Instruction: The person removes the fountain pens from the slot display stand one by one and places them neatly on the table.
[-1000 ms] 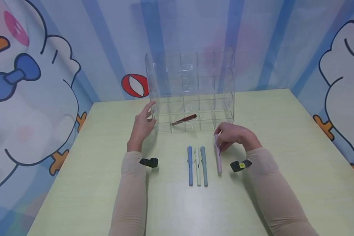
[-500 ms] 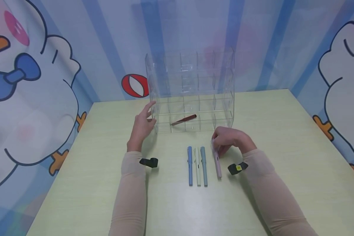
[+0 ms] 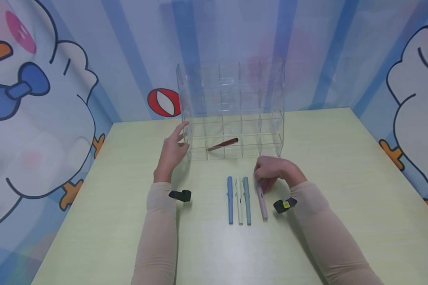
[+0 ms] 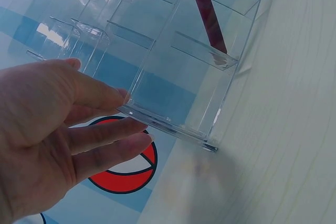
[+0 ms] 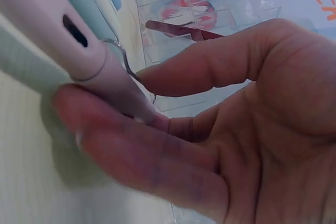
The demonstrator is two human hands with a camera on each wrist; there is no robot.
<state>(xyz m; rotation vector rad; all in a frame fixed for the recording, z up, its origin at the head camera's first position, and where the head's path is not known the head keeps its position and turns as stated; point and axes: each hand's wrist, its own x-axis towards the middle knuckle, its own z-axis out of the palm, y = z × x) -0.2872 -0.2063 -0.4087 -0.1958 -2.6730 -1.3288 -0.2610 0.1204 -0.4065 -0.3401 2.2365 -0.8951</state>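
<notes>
My left hand (image 3: 172, 152) holds the left side edge of a clear acrylic rack (image 3: 232, 118), thumb on one face and fingers on the other in the left wrist view. My right hand (image 3: 271, 172) pinches a lilac pen (image 3: 261, 200) near its clip end, thumb at the metal clip. That pen slants low over the table, right of the row of pens. In this row lie a blue pen (image 3: 230, 200), a pale green pen (image 3: 239, 202) and a teal pen (image 3: 247, 201), side by side. A dark red pen (image 3: 222, 145) rests aslant in the rack's lowest tier.
The rack, divided into several see-through compartments in tiers, stands at the back of the pale table (image 3: 207, 253). Behind it hangs a striped blue backdrop (image 3: 232, 35) with cartoon prints. A black wrist camera (image 3: 180, 195) sits on the left sleeve, another camera (image 3: 285, 205) on the right.
My right hand has drawn the lilac pen toward me and slightly left, bringing it closer to the row of pens. The left hand and the rack have stayed in place.
</notes>
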